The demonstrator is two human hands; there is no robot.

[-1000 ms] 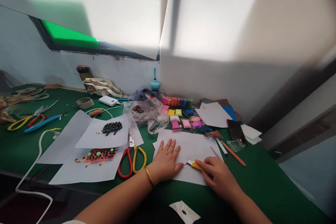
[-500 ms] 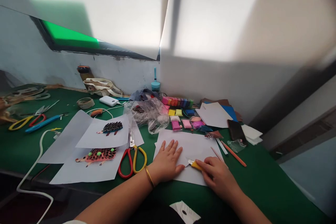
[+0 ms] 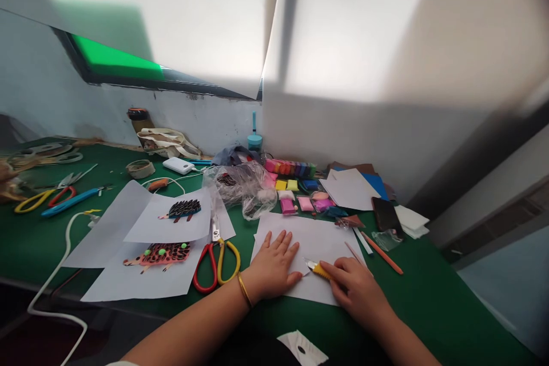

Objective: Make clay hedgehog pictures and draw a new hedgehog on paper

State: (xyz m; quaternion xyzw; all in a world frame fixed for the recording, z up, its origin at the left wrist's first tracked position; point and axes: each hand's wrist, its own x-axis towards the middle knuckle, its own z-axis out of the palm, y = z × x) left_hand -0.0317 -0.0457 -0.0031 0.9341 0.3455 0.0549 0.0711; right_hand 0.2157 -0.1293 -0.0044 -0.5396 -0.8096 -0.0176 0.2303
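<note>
A sheet of white paper lies in front of me on the green table. My left hand rests flat on its left part with the fingers spread, a gold bangle on the wrist. In my right hand is a yellow utility knife, its blade pointing left towards my left thumb, low over the paper. A small pale sliver lies between the blade tip and the thumb. Just left of my left hand are scissors with one red and one yellow handle.
Two hedgehog pictures on white sheets lie at the left. Packets of coloured clay and a crumpled plastic bag stand behind the paper. A dark phone and an orange pencil are at the right; a white cable runs far left.
Both hands stay almost where they were. The knife's blade has barely shifted, and the dark slit or shadow at its tip now looks like a small pale sliver.
</note>
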